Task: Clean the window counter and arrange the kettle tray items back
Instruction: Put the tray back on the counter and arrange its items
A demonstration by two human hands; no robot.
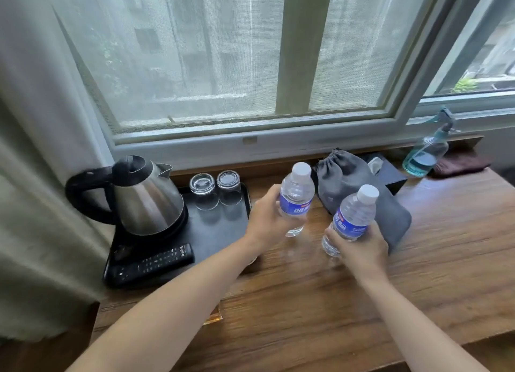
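Step in hand: arranging; two bottles are held just off the black tray's right edge, seemingly on their way back onto it.
Left hand [267,218]: fingers curled round the labelled middle of a clear plastic water bottle with white cap and blue label [296,197], held upright, its base apparently just above the counter.
Right hand [359,246]: fingers wrapped round the lower body of a second, matching clear water bottle [351,218], tilted slightly left, nearer the counter's front edge.
Counter: brown wood-grain window counter [418,274], matte, grain running left to right.
Tray: black rectangular plastic tray with low raised rim [223,232], at the counter's left end; bare floor remains along its right side.
Tray front: black remote control with pale buttons [156,263], lying along the front edge.
Tray rear left: polished stainless-steel kettle with black handle and lid [145,201], on its base.
Tray rear right: two clear drinking glasses [214,189], inverted, side by side.
Behind the bottles: soft grey drawstring fabric pouch [348,182]; black tissue box [387,173] just beyond.
Far right corner: clear spray bottle of blue liquid [425,154], beside a dark maroon folded cloth [459,162].
Next move (judgement): set both bottles upright on the tray's free right side, clear of the glasses; thin walls dent easily, so a light grip suffices.
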